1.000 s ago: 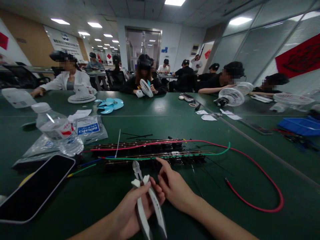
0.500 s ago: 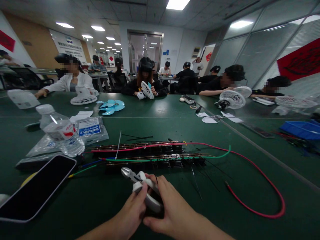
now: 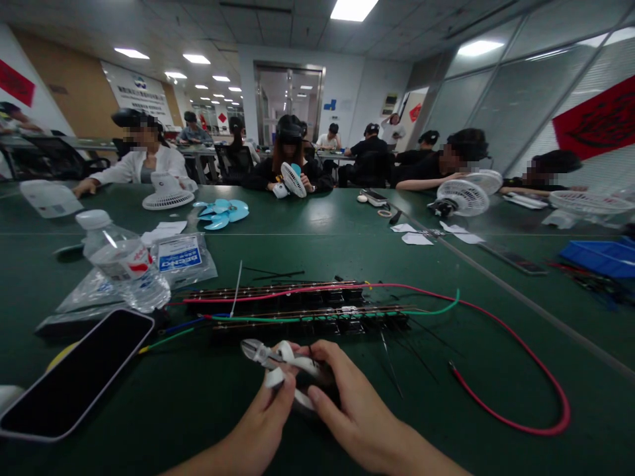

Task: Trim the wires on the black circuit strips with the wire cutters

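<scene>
White-handled pliers (image 3: 286,352) in both hands (image 3: 262,415) (image 3: 358,404)

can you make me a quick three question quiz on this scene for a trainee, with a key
1. True or false: the left hand and the right hand are both on the pliers.

2. Which wire sweeps furthest to the right in a wide curve on the table?
a) blue
b) red
c) green

3. Fill in the gap: nearer the person than the bottle, on the left side of the view, lies a ____ with a dark screen.

Key:
1. True.
2. b, the red wire.
3. phone.
</scene>
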Available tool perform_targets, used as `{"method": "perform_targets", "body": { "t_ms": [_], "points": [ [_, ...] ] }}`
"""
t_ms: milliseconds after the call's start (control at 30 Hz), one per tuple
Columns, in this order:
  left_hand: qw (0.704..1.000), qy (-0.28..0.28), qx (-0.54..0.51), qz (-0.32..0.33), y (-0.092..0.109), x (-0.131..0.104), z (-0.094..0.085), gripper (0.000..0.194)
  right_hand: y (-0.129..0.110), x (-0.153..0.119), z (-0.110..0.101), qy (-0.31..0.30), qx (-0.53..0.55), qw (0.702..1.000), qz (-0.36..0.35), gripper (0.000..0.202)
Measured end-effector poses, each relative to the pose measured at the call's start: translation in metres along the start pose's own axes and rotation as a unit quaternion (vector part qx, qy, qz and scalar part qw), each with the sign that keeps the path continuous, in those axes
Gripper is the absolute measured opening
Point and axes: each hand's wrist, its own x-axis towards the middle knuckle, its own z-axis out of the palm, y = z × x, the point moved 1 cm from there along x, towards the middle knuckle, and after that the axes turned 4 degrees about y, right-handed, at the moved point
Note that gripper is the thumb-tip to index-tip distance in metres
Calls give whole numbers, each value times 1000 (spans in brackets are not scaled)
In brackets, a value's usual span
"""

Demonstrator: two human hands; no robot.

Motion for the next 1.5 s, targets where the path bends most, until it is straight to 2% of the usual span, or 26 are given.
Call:
{"method": "perform_targets", "body": {
  "t_ms": [133, 200, 300, 400, 500, 600, 733, 833, 900, 1033, 1167, 1233, 1333, 1400, 1500],
  "points": [
    [998, -8, -53, -19, 3, 1, 8, 41, 5, -1, 2, 11, -15, 1000, 5, 56],
    [999, -8, -33, -20, 4, 0, 9, 42, 3, 0, 4, -18, -12, 1000, -3, 64],
    [999, -18, 47, 13, 7, -3, 7, 41, 1, 3, 7, -50, -25, 998, -10, 75],
    [990, -36, 118, 65, 13, -9, 10, 42, 1, 4, 12, -49, -45, 998, -5, 65],
    [980, -65, 173, 78, 22, -14, 18, 44, 3, 2, 16, -49, -40, 998, -7, 55],
    [970, -69, 204, 113, 29, -15, 22, 50, 6, 1, 17, -50, -51, 997, -4, 52],
    [975, -98, 179, 92, 33, -10, 14, 53, 8, 1, 16, -59, -57, 997, -14, 54],
    [968, -109, 211, 81, 33, -7, 5, 60, 6, 3, 15, -63, -51, 996, -26, 52],
    [957, -121, 246, 93, 33, -7, 2, 54, 3, 4, 13, -64, -45, 996, -34, 47],
    [931, -152, 287, 164, 32, -5, 4, 42, -3, 4, 4, -52, -57, 996, -48, 48],
    [928, -102, 291, 209, 33, -1, 7, 37, -2, 3, -5, -40, -9, 997, -58, 42],
    [933, -65, 289, 203, 36, 1, 9, 29, 2, 4, -6, -10, 34, 999, -28, 34],
    [959, -33, 230, 165, 37, 5, 11, 22, 12, 8, -6, 25, 92, 994, 61, 33],
    [973, -46, 181, 134, 35, 7, 11, 22, 19, 13, -3, 20, 145, 984, 97, 32],
    [977, -95, 163, 99, 30, 8, 11, 23, 28, 22, 4, 19, 237, 963, 127, 31]
  ]
}}
